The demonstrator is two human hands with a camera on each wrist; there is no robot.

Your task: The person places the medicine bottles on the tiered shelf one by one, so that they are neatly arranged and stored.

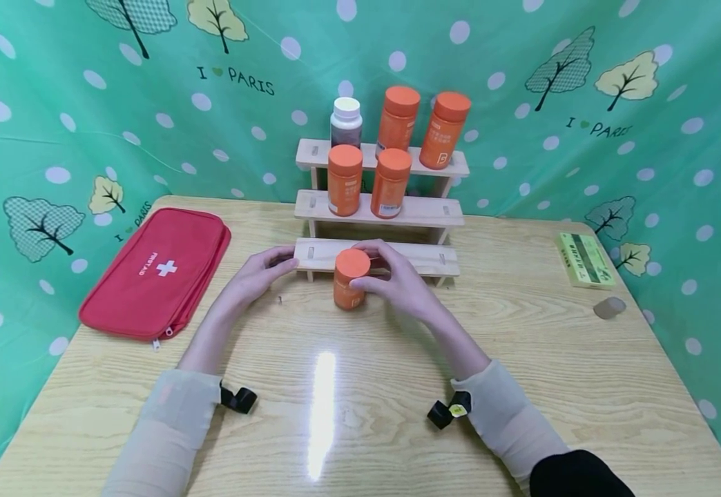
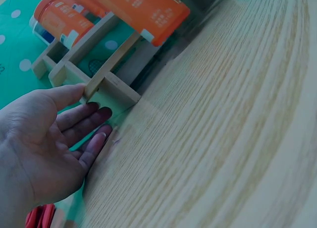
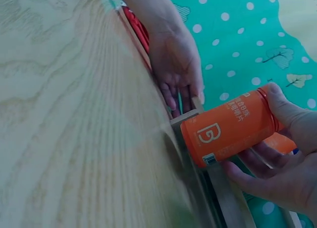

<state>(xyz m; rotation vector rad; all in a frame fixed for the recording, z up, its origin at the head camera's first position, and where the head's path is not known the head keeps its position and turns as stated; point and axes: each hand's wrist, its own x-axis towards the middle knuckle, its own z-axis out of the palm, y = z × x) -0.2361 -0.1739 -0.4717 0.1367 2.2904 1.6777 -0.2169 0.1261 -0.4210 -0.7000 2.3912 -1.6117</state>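
Right wrist view alone shows the bottle's (image 3: 229,125) B label; right hand (image 1: 398,279) grip clamps it, left hand (image 1: 261,270) flat-fingered against the rack (image 1: 378,257)

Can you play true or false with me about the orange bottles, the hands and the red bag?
1. The right hand holds an orange bottle. True.
2. The left hand grips a bottle too. False: its straight fingers touch the end of the wooden rack.
3. The bottom step has four bottles. False: none stand on it.
4. The red bag lies left of the rack. True.
5. One bottle up top has a white cap. True.
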